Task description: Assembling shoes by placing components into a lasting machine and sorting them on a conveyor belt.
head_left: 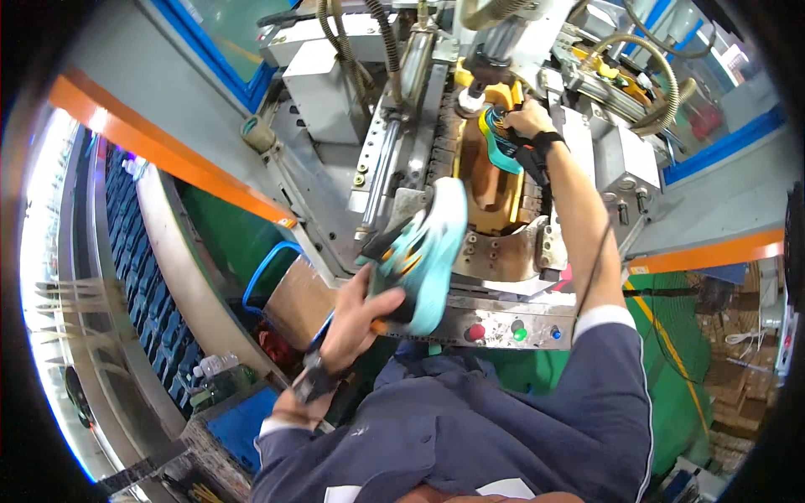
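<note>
My left hand [356, 314] is closed round a sneaker [432, 256] with a pale teal and white sole, a dark upper and orange-yellow marks. This sneaker is tilted, its sole side turned to the right, just in front of the machine. My right hand [528, 121] reaches into the machine's yellow-lined cradle [490, 214]. Its fingers are closed at the collar of a second sneaker [501, 151], teal with yellow and dark parts. That sneaker sits over the cradle beneath a metal press head [489, 63]. My fingertips there are partly hidden.
Metal cylinders [386, 168] and hoses flank the cradle. A front panel [453, 323] carries red, green and blue buttons. Orange bars [176, 155] frame the machine on both sides. At left runs a curved conveyor [138, 251], with plastic bottles [216, 366] near its lower end.
</note>
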Demonstrator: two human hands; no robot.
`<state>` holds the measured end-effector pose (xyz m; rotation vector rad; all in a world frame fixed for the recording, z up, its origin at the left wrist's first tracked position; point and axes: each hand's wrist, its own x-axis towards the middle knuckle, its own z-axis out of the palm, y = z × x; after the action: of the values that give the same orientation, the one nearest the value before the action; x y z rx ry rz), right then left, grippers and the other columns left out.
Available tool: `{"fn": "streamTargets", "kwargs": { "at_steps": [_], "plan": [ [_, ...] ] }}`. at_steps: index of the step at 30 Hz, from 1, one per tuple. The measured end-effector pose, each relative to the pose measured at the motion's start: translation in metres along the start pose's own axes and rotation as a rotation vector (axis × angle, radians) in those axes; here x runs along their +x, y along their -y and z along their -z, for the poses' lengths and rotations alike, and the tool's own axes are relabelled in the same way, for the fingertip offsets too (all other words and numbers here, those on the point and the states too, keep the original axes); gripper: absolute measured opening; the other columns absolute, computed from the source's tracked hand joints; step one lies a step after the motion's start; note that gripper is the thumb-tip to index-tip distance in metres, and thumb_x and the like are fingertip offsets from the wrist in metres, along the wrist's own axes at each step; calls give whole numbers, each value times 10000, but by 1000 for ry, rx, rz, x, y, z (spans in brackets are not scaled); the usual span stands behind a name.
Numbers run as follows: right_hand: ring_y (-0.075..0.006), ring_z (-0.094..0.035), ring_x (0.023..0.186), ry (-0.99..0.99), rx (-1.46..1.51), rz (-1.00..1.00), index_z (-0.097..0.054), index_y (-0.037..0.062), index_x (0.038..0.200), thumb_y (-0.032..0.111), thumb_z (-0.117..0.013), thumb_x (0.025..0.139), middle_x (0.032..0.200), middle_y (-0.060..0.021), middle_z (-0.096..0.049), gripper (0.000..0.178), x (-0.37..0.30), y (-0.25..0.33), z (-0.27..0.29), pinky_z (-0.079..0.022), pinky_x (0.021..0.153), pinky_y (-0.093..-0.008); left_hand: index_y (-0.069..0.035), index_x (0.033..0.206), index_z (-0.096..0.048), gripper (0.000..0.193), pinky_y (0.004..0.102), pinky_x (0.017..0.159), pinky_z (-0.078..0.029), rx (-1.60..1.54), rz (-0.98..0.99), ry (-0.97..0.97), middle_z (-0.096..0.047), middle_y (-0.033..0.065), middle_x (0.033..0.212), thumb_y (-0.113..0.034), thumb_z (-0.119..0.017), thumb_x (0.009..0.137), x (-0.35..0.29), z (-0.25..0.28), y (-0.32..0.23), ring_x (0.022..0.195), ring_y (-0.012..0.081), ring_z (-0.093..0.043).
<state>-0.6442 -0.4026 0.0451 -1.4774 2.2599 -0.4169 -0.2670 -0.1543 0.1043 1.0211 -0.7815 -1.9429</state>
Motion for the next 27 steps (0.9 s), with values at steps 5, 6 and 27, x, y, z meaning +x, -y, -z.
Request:
{"fn": "streamTargets", "kwargs": {
  "at_steps": [5, 6, 27],
  "plan": [
    [-351, -686, 901, -309, -91, -68, -444, -27, 1110, 259, -621, 791, 927, -231, -682, 464, 20, 3, -101, -543, 795, -440, 34, 1296, -464, 500, 317, 905, -491, 102, -163, -443, -605, 101, 1161, -76, -628, 836, -111, 42, 10, 1020, 187, -614],
    [-354, -688, 891, -333, -101, -76, -443, -21, 1100, 256, -625, 792, 913, -235, -681, 453, 18, 8, -108, -547, 786, -451, 35, 1299, -460, 494, 323, 906, -492, 56, -212, -485, -604, 102, 1167, -80, -623, 847, -124, 40, 15, 1023, 193, -618],
    [-356, -560, 954, 209, 81, 1256, -638, 77, 951, 71, -574, 839, 956, -138, -613, 129, -308, -48, -309, -458, 839, -448, 90, 1074, -589, 306, 360, 790, -531, -690, -350, -1281, -662, 140, 1007, -78, -687, 837, -278, 6, 234, 880, 223, -663]
  ]
}}
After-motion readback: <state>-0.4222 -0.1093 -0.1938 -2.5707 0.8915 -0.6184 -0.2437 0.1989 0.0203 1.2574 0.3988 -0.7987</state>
